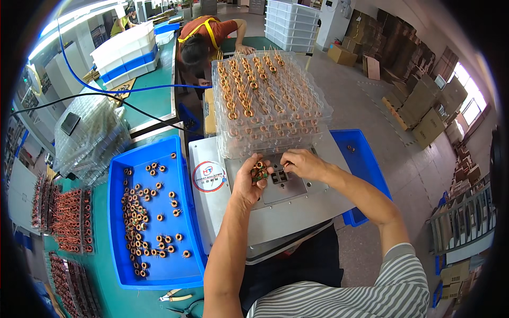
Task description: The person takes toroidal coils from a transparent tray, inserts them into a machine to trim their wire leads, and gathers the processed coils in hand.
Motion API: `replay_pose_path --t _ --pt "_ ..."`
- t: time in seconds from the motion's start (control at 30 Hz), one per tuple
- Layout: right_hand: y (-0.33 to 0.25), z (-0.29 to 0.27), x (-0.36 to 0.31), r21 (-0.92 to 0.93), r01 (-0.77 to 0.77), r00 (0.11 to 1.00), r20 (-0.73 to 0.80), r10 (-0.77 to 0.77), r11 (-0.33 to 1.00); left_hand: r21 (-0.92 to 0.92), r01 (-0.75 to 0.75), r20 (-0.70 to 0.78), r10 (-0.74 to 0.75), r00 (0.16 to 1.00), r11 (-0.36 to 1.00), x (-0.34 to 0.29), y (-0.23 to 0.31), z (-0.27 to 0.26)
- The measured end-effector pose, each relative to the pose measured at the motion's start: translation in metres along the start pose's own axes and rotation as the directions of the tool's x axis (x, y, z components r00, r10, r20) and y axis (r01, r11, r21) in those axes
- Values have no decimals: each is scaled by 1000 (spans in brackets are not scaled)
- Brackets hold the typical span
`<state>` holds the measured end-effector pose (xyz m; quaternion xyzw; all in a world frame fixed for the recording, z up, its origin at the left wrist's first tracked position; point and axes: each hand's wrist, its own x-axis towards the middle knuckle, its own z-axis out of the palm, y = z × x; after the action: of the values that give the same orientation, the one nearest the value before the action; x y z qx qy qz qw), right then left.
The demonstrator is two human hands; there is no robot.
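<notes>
My left hand (247, 183) is closed around several small copper-wound ring coils (260, 172), held palm up over the metal machine top (238, 222). Beside it, the fingertips of my right hand (307, 165) pinch together above a small dark slotted fixture (279, 177). What those fingertips hold is hidden by the fingers. Just beyond both hands rises a stack of clear plastic trays (275, 139). Ring coils with upright wire leads (247, 98) fill much of its top tray.
Loose coils (135, 214) lie in a blue tray (185, 225) at left. Another blue tray (366, 159) sits right of the machine. Pliers (175, 296) rest on the green table. A blue hose (143, 86) crosses behind; a co-worker (204, 40) bends over beyond the stack.
</notes>
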<state>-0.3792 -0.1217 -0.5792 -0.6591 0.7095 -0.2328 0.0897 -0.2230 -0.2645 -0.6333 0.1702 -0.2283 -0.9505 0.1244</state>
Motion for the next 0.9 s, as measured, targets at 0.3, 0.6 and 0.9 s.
replay_pose_path --t 0.3,0.6,0.9 --pt "7 4 4 20 90 995 49 -91 996 -7 -4 9 5 1000 1000 1 0 0" --pt "2 40 13 -93 109 982 162 -93 990 0 -11 -33 11 999 1000 1 2 -16" --pt "-5 52 6 -175 93 992 102 -76 980 -9 4 3 -4 1000 1000 -3 4 -11"
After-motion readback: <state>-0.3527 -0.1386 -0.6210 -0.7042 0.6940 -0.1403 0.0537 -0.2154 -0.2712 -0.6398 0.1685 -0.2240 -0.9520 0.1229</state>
